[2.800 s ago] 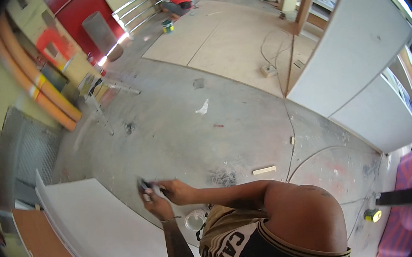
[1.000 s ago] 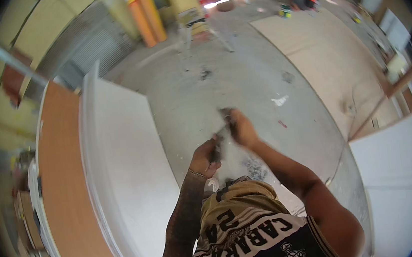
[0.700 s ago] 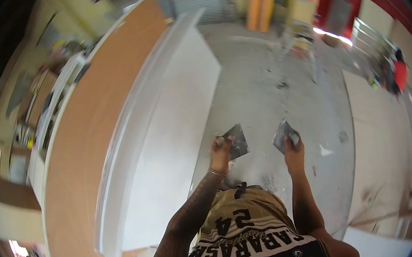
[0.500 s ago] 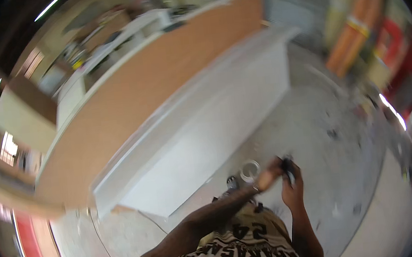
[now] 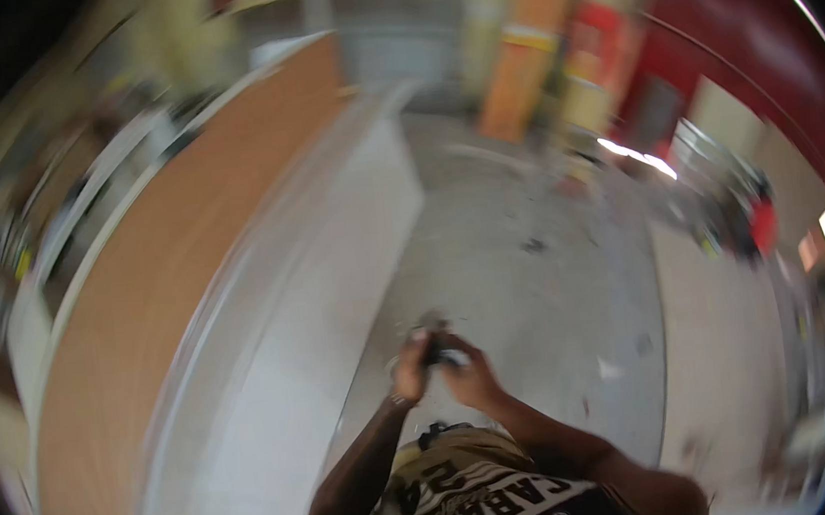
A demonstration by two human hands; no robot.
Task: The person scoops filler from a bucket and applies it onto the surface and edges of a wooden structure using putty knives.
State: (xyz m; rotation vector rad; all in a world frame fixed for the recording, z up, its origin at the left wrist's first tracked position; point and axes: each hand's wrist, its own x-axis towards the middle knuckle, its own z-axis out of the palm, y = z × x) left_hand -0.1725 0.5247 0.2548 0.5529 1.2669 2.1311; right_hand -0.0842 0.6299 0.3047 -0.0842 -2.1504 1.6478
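In front of my body, both hands come together around a small dark object (image 5: pixel 432 347), blurred by motion, so its kind does not show. My left hand (image 5: pixel 410 369) is closed on its left side, a band at the wrist. From the right, my right hand (image 5: pixel 473 376) curls its fingers against the same object. The floor (image 5: pixel 509 318) lies below. To the left of my hands stretches a long white panel (image 5: pixel 289 371), touched by neither hand.
A long wood-brown board (image 5: pixel 149 285) runs beyond the white panel, with a cluttered bench (image 5: pixel 89 191) farther left. Orange posts (image 5: pixel 530 39) stand at the back. A pale strip (image 5: pixel 716 326) and blurred clutter (image 5: pixel 744 208) lie on the right.
My view has swung right, so the panel and board have shifted left in it. My hands have moved closer together, both now around the dark object.
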